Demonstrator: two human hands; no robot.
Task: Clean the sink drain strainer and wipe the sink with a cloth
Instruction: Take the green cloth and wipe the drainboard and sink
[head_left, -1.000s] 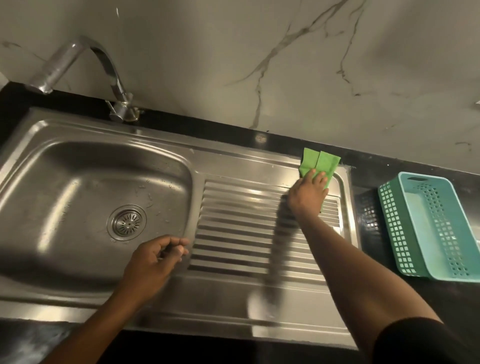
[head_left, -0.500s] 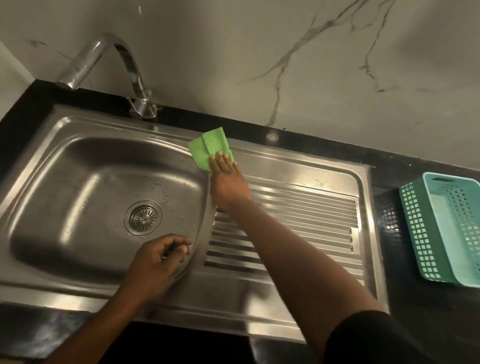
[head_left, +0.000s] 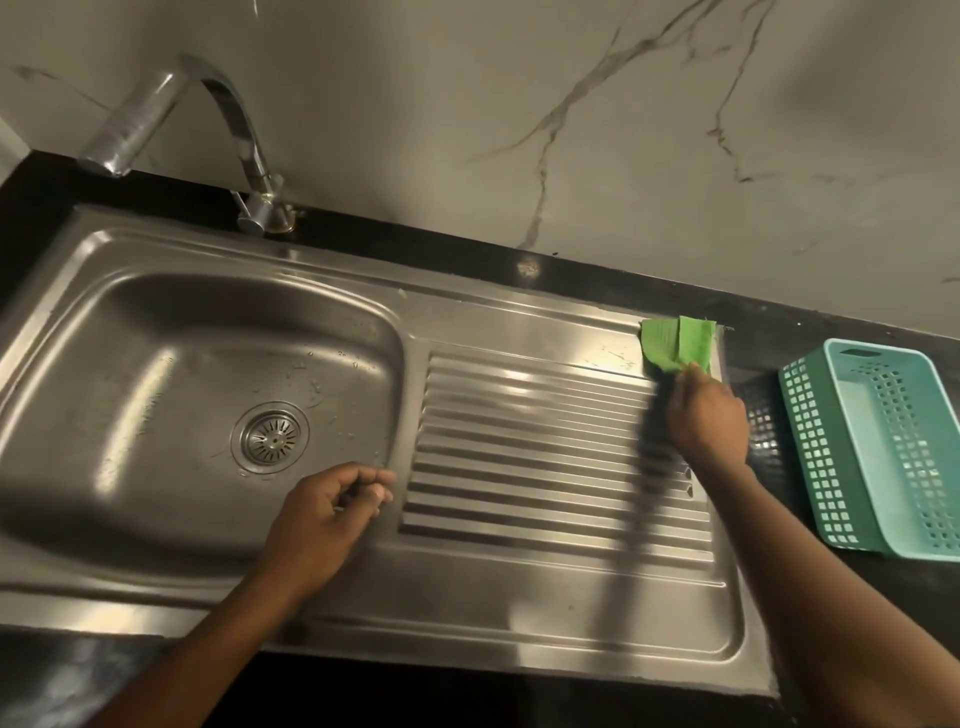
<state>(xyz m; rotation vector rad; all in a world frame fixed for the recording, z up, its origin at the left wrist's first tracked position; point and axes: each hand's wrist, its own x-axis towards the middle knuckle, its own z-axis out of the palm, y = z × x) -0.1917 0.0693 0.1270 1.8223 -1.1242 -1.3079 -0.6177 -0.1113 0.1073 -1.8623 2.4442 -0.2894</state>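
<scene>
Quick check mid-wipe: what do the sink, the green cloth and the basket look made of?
Sink: likely stainless steel, brushed, with streaky reflections. Green cloth: thin, folded, matte, probably microfibre or nonwoven. Basket: moulded teal plastic, by its perforated grid walls.

Right hand (head_left: 706, 421) extended, seemingly pressing down; left hand (head_left: 324, 512) loosely curled.
</scene>
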